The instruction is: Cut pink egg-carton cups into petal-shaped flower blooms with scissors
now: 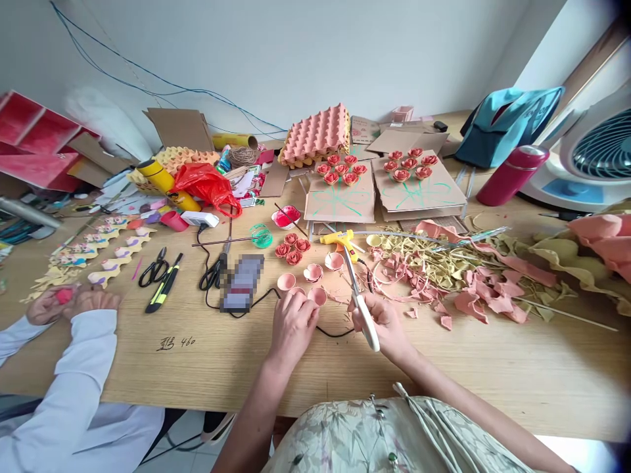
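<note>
My left hand (294,322) has its fingers bent together at a pink egg-carton cup (317,296), gripping its near side; the fingertips are partly hidden. More pink cups (286,282) stand just beyond. My right hand (382,322) is closed round the white-handled scissors (365,314), whose blades point away from me. Past the blades lies a yellow glue gun (337,237). Several red paper roses (292,249) sit together behind the cups.
Torn pink and yellow carton scraps (473,282) cover the right side. Roses rest on two cardboard pieces (340,200) behind. At left are a phone (242,284), a cutter (165,282), black scissors (154,268) and a co-worker's hands (93,302). A red bottle (513,174) lies tilted near a fan (591,151).
</note>
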A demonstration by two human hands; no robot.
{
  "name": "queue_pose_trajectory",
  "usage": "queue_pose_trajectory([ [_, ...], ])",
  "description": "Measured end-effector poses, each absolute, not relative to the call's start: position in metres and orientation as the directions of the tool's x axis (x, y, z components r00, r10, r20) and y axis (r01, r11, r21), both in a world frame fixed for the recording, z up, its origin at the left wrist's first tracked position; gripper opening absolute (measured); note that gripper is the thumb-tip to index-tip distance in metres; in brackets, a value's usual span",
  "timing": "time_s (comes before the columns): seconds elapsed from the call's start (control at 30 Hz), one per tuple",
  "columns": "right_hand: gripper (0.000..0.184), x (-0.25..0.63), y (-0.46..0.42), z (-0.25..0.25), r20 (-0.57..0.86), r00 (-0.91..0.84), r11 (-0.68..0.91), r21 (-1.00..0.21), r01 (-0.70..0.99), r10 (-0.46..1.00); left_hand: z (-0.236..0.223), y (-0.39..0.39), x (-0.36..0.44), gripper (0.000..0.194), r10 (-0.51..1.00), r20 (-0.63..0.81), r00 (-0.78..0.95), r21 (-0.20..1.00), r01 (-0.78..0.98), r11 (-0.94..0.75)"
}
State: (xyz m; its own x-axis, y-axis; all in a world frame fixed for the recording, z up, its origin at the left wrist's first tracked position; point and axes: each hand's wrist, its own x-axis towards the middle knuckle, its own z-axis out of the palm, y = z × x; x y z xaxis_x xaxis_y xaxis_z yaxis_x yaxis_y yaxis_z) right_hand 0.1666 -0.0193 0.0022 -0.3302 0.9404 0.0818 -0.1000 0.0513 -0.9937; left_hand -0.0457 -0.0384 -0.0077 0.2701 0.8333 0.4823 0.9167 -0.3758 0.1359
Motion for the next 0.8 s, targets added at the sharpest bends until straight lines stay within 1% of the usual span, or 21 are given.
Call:
queue_pose_trajectory([
  [0.13, 0.038, 0.166, -0.020, 0.005, 0.062, -0.340, 0.030, -0.994, -0.101, 0.938, -0.015, -0.041, -0.043, 0.013, 0.840, 0.465, 0.278, 0.083, 0.931, -0.354],
  [0.3, 0.040, 0.166, -0.017, 0.005, 0.020, -0.383, -0.004, -0.998, -0.061, 0.924, -0.016, -0.042, -0.041, 0.013, 0.841, 0.482, 0.246, 0.077, 0.944, -0.321],
  [0.37, 0.040, 0.168, -0.015, 0.005, 0.013, -0.395, 0.026, -0.999, 0.029, 0.918, -0.014, -0.042, -0.041, 0.013, 0.832, 0.510, 0.219, 0.078, 0.951, -0.299],
  [0.43, 0.037, 0.174, -0.014, 0.007, 0.007, -0.394, 0.096, -0.974, 0.207, 0.919, -0.011, -0.043, -0.043, 0.013, 0.812, 0.553, 0.185, 0.089, 0.956, -0.278],
  [0.47, 0.036, 0.178, -0.015, 0.008, 0.001, -0.390, 0.137, -0.937, 0.323, 0.921, -0.011, -0.044, -0.045, 0.012, 0.797, 0.583, 0.160, 0.103, 0.958, -0.268],
  [0.53, 0.033, 0.187, -0.018, 0.012, -0.022, -0.403, 0.215, -0.818, 0.534, 0.915, -0.010, -0.046, -0.048, 0.009, 0.761, 0.641, 0.101, 0.146, 0.957, -0.249],
  [0.6, 0.032, 0.193, -0.023, 0.016, -0.046, -0.430, 0.289, -0.675, 0.679, 0.902, -0.011, -0.047, -0.052, 0.007, 0.731, 0.682, 0.037, 0.199, 0.952, -0.233],
  [0.7, 0.029, 0.188, -0.030, 0.022, -0.085, -0.458, 0.370, -0.472, 0.801, 0.885, -0.013, -0.047, -0.056, 0.006, 0.708, 0.705, -0.027, 0.262, 0.939, -0.224],
  [0.8, 0.023, 0.172, -0.031, 0.027, -0.151, -0.471, 0.418, -0.284, 0.863, 0.869, -0.015, -0.047, -0.059, 0.007, 0.712, 0.701, -0.048, 0.286, 0.933, -0.219],
])
